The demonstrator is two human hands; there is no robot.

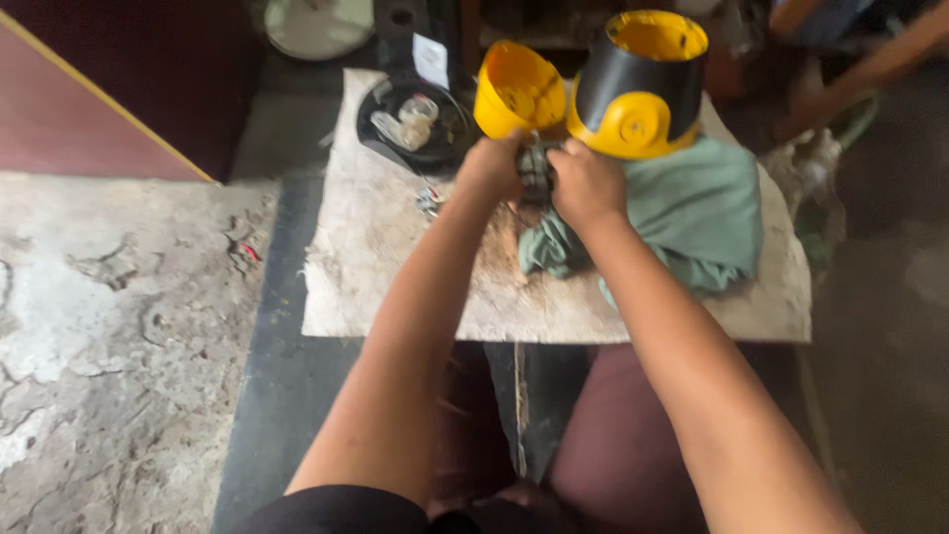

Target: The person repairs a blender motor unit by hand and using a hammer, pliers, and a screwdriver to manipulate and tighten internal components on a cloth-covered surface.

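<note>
While a green cloth covers the board, 2 hands meet at upper centre. The left hand and right hand clench 1 small dark part beneath yellow housings.

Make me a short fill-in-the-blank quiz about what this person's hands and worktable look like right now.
1. Both hands, left hand and right hand, grip one small dark part over a ____ cloth.
2. The cone-shaped housing is black and ____.
3. The black dish lies to the ____ of the hands.

Missing words: green; yellow; left
</note>
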